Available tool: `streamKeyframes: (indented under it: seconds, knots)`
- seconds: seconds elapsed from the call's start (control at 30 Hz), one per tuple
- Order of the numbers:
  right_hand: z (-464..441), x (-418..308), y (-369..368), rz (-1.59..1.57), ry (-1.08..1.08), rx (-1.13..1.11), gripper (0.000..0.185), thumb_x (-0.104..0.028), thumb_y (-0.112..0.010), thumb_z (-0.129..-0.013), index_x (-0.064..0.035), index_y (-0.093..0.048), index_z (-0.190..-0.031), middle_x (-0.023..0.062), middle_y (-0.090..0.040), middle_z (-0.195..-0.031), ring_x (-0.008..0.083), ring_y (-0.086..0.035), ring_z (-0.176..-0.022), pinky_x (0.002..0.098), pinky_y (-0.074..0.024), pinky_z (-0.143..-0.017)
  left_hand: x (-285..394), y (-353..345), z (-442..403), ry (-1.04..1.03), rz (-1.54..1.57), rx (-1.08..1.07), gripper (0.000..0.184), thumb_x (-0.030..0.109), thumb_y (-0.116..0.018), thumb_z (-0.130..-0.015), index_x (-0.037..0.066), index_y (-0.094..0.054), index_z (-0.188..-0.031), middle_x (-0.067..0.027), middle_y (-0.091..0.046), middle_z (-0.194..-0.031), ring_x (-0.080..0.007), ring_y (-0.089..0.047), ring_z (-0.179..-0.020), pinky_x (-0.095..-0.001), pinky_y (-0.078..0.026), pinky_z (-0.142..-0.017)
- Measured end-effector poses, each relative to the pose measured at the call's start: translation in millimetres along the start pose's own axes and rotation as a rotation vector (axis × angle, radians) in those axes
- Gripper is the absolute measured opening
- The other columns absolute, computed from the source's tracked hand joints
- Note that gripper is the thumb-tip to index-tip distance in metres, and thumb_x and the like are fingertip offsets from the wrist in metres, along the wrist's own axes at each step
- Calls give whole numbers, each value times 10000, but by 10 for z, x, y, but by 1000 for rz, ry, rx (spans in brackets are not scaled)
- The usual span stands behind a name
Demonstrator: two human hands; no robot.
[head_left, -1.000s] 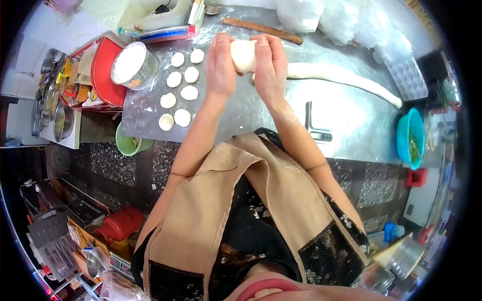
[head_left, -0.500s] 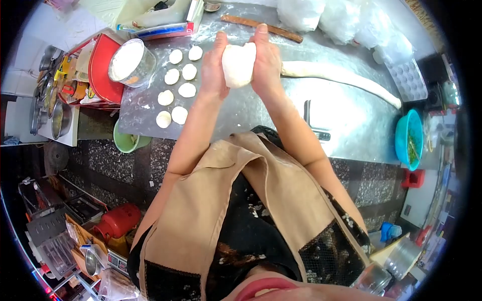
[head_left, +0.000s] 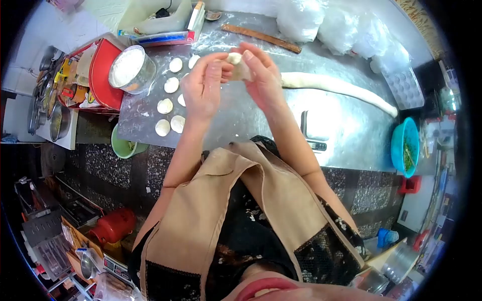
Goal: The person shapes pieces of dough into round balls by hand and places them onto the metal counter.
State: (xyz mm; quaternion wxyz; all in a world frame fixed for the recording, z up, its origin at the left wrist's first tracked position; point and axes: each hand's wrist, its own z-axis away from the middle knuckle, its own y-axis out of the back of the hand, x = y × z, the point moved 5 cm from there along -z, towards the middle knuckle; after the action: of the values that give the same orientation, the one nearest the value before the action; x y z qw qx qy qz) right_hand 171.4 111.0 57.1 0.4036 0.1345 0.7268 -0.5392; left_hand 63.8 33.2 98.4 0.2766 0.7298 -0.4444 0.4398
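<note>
A pale piece of dough point(head_left: 234, 59) is between my two hands above the metal table point(head_left: 226, 113); motion blurs its lower part. My left hand point(head_left: 203, 85), its fingers curled, is at the dough's left side. On the other side my right hand point(head_left: 263, 78) grips the dough with thumb and fingers. Several round dough pieces point(head_left: 164, 106) lie in two rows left of my hands, some partly hidden by my left hand. A long dough roll point(head_left: 341, 86) stretches to the right from behind my right hand.
A clear tub of flour point(head_left: 128, 67) stands by a red basket point(head_left: 104, 72) at the left. A wooden stick point(head_left: 261, 38) and plastic bags point(head_left: 341, 30) are at the back. A scale-like tool point(head_left: 316, 146) and a blue bowl point(head_left: 404, 148) are on the right.
The large dough piece seen between both hands has given way to a small lump at my fingertips. My left hand has turned and its fingers have curled. The view has shifted slightly.
</note>
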Motion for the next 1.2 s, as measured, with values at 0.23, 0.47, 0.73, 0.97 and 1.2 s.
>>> streamKeyframes:
  seconds: [0.23, 0.47, 0.73, 0.97, 1.2]
  knots:
    - [146, 149, -221, -292, -280, -61, 304, -156, -574, -883, -2, -509, -1137, 76, -583, -1055, 176, -570, -948, 336, -462, -843, -23, 31, 205, -382, -53, 4, 265, 147, -480, -914, -52, -550, -1074, -174, -591, -1075, -184, -602, -872, -288, -489, -735]
    - [223, 88, -344, -160, -261, -98, 307, -59, -574, -847, 10, -511, -1140, 81, -591, -1045, 168, -589, -934, 301, -491, -816, -27, -16, 93, -238, 84, 43, 530, 253, -488, -905, -25, -295, -1312, -182, -325, -1375, -242, -365, -1220, -383, -329, -990]
    - [164, 101, -316, 367, 234, 96, 341, -4, -508, -833, 26, -548, -1171, 87, -614, -1053, 116, -585, -910, 240, -476, -796, -164, -137, -16, -423, -265, 170, 413, -73, -442, -802, -14, -507, -1206, -136, -524, -1258, -223, -524, -1126, -332, -403, -956]
    - [47, 61, -241, 57, -18, 22, 380, -42, -402, -837, 31, -527, -1189, 86, -608, -1051, 166, -575, -971, 286, -441, -869, -328, -189, -54, -307, -181, 104, 498, -117, -421, -749, 5, -503, -1225, -132, -491, -1290, -248, -464, -1196, -342, -356, -1007]
    - [-88, -251, -222, -189, -351, -191, 383, -301, -392, -934, -3, -521, -1138, 92, -597, -1049, 210, -577, -965, 334, -435, -865, -48, -246, -223, -151, 236, -185, 536, 162, -635, -751, 34, -469, -1245, -168, -382, -1348, -274, -357, -1258, -389, -299, -1033]
